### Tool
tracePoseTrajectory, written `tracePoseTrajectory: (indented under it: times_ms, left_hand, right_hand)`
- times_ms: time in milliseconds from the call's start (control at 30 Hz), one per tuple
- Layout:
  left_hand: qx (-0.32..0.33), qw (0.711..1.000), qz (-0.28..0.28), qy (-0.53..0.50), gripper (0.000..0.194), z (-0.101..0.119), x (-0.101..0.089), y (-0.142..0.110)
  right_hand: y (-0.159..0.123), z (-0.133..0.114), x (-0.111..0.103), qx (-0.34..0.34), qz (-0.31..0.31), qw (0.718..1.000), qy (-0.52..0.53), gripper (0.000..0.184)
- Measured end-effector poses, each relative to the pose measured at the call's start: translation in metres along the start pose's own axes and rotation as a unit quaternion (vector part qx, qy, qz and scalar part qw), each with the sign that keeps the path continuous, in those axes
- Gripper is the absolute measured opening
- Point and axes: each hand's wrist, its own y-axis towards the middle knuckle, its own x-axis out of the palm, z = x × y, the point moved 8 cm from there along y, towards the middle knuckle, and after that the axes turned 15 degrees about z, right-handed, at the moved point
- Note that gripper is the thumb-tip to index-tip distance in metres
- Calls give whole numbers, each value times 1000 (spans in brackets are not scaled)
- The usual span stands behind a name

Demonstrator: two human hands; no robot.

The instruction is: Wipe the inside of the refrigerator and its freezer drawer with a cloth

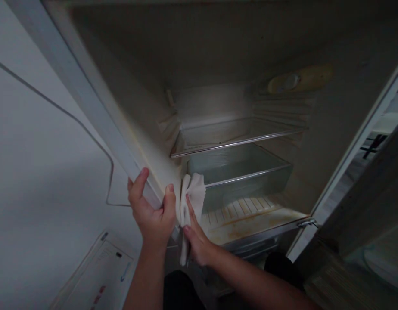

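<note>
An open, empty fridge fills the view; its left inner wall (134,99) runs down to my hands. My left hand (152,211) grips the front edge of that left wall, thumb outside and fingers wrapped inside. My right hand (195,241) presses a white cloth (194,193) against the lower part of the same wall, fingers stretched along the cloth. The cloth hangs down past my hand.
Inside are a glass shelf (231,144), a clear drawer (244,172) below it, and a stained fridge floor (250,224). A light housing (296,79) sits on the right wall. The fridge door (373,181) stands open at right. A white wall (40,172) with a thin cable is at left.
</note>
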Motion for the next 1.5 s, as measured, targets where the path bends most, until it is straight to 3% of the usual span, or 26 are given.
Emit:
tracePoseTrajectory:
  times_ms: [100, 267, 367, 467, 533, 600, 733, 800, 867, 1000, 1167, 1267, 1367, 1500]
  left_hand:
    - [10, 1000, 5, -5, 70, 2, 0, 1]
    - [9, 1000, 6, -21, 72, 1, 0, 1]
    - [8, 999, 7, -31, 73, 1, 0, 1]
    - [0, 999, 15, -39, 74, 1, 0, 1]
    - [-3, 999, 17, -42, 74, 1, 0, 1]
    - [0, 999, 15, -43, 75, 2, 0, 2]
    - [6, 999, 13, -35, 77, 2, 0, 2]
    - [-2, 999, 6, -32, 79, 0, 0, 1]
    - [-11, 999, 0, -33, 80, -2, 0, 1]
    - [4, 999, -3, -45, 82, -1, 1, 3]
    - [49, 996, 3, -72, 83, 7, 2, 8]
    - [52, 995, 13, -83, 82, 9, 2, 9]
    - [50, 995, 21, -88, 83, 10, 2, 9]
    - [35, 995, 16, -91, 85, 5, 2, 8]
  right_hand:
    - [14, -6, 6, -28, 35, 999, 3, 73]
    - [29, -24, 7, -114, 20, 993, -25, 69]
    - [11, -9, 1, -88, -17, 994, -66, 71]
    - [-21, 25, -11, -22, -59, 987, -146, 68]
    - [-42, 50, -18, 20, -87, 965, -247, 64]
    - [-58, 66, -20, 20, -124, 928, -350, 60]
    - [-66, 71, -26, -22, -168, 871, -461, 60]
    - [-61, 70, -47, -10, -157, 851, -502, 60]
    - [-55, 70, -83, 18, -131, 828, -545, 58]
    - [-53, 63, -178, 65, -58, 768, -634, 48]
    - [-61, 45, -298, 106, 31, 673, -731, 33]
    - [-68, 38, -340, 142, 85, 638, -752, 31]
    - [-71, 39, -342, 126, 106, 670, -724, 37]
    - [-67, 38, -332, 86, 204, 776, -590, 48]
